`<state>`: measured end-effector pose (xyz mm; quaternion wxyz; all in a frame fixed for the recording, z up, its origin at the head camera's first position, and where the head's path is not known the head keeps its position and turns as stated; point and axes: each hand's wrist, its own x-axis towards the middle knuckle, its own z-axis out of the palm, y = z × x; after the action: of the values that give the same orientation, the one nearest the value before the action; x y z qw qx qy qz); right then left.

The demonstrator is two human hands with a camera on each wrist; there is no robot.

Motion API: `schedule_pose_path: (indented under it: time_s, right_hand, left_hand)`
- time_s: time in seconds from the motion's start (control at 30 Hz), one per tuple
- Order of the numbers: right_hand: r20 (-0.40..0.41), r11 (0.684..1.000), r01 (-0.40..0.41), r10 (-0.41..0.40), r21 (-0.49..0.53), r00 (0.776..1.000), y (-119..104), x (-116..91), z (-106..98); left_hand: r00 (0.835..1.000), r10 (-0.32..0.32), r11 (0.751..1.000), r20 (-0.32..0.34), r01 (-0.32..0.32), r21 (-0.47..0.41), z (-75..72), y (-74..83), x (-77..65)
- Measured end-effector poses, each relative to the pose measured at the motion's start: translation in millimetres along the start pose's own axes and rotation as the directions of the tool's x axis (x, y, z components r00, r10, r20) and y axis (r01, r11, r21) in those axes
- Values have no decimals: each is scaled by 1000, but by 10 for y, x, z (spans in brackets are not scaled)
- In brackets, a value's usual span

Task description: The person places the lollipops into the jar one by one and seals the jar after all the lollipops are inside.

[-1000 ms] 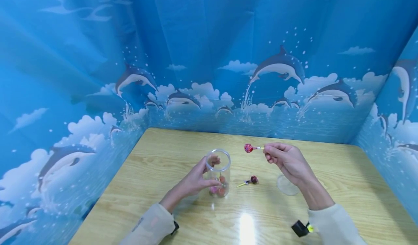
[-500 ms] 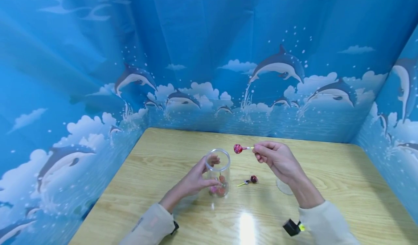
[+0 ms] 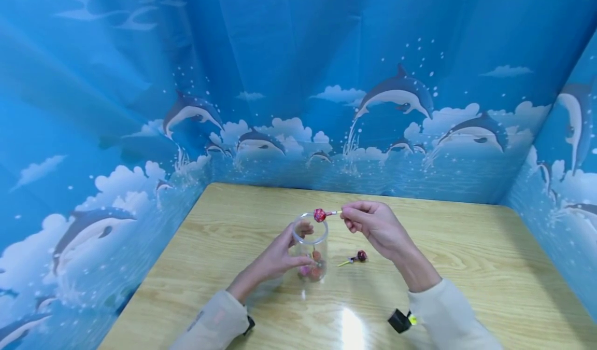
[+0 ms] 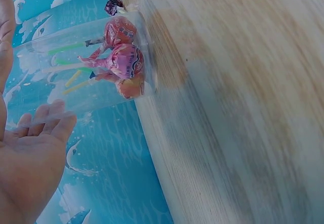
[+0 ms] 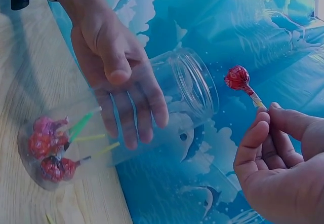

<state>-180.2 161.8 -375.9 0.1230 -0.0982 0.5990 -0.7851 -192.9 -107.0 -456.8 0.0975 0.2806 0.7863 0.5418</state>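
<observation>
A clear plastic jar (image 3: 305,246) stands upright on the table with several wrapped lollipops (image 4: 124,59) in its bottom, heads down and sticks up. My left hand (image 3: 280,254) holds the jar's side, fingers behind it and thumb in front. With thumb and fingertips, my right hand (image 3: 378,228) pinches the stick end of a red lollipop (image 5: 237,78). In the head view its red head overlaps the jar's far rim; the right wrist view shows it just outside the open mouth. A dark-wrapped lollipop (image 3: 361,256) with a yellow stick lies on the table right of the jar.
The wood-grain table (image 3: 489,267) meets a blue dolphin-print curtain (image 3: 280,80) at the back and sides. A black wrist device (image 3: 399,321) hangs by the right sleeve. Glare shows on the tabletop near the front.
My right hand has moved left, carrying the red lollipop from right of the jar to its rim. The round clear lid is now hidden behind the right arm. The left hand and jar stay put.
</observation>
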Motion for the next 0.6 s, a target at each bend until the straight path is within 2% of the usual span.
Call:
schedule_pose_path:
  time_s: [0.3, 0.5, 0.6]
  right_hand:
    - [21, 1000, -1, 2, -28, 1000, 43, 86, 119]
    - [-1, 995, -11, 11, -97, 1000, 28, 124, 177]
    - [-15, 985, -13, 11, -173, 1000, 5, 136, 213]
  left_hand:
    - [1000, -10, 1000, -4, 10, 4, 2, 10, 3]
    - [1000, -10, 1000, 0, 10, -4, 0, 13, -2]
    - [1000, -10, 1000, 1, 10, -7, 0, 9, -9]
